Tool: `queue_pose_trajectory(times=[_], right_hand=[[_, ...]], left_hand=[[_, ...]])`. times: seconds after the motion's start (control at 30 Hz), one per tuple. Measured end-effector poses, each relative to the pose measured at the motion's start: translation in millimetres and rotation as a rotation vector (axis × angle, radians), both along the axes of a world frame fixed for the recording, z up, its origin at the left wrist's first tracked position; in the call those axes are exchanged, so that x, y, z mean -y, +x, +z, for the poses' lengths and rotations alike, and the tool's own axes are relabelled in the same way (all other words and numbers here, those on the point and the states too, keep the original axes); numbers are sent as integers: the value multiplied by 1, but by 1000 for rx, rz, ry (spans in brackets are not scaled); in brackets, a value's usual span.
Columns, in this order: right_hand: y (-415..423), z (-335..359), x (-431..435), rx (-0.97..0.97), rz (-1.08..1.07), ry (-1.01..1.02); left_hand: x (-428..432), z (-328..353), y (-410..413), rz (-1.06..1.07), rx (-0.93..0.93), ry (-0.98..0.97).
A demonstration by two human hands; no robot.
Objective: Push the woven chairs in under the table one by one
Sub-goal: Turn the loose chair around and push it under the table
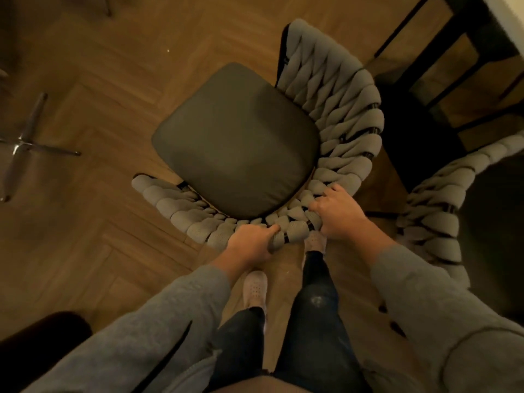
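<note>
both hands grip woven chair point(334, 114) back rim, left hand point(251, 242) thumb on top, right hand point(340, 214) curled over; second chair point(433, 211) just right of right hand

Plainly a home, the dining corner of it. Herringbone wood floor point(85, 236) throughout, warm dim light. Chunky woven chair point(334, 89) with a padded seat cushion point(235, 140) in the middle, second woven chair point(433, 199) just beside it on the right. Dark table frame point(442, 52) under a pale top point(507, 21) at the far right. Chrome star base point(21, 144) on the left, probably off a swivel chair, too blurry to swear by.
</note>
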State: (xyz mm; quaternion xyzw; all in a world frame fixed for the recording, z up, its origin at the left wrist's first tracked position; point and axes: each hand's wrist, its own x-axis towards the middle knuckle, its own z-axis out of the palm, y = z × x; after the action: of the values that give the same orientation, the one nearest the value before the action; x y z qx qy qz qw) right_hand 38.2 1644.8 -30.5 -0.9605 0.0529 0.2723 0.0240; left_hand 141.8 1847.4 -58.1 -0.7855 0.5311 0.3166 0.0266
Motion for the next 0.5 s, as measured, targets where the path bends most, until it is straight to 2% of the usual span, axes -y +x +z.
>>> queue_pose_trajectory(times=[0.17, 0.27, 0.3, 0.43, 0.5], right_hand=[[-44, -9, -87, -12, -75, 90], [-62, -6, -90, -65, -61, 268], [-68, -4, -78, -84, -57, 269], [-80, 1, -28, -194, -71, 54], [-79, -1, -21, -182, -55, 2]], left_hand=[[-73, 6, 3, -219, 9, 45], [-103, 8, 9, -349, 13, 75], [-108, 7, 13, -391, 20, 83], [-105, 8, 25, -494, 52, 72], [-96, 8, 29, -523, 68, 48]])
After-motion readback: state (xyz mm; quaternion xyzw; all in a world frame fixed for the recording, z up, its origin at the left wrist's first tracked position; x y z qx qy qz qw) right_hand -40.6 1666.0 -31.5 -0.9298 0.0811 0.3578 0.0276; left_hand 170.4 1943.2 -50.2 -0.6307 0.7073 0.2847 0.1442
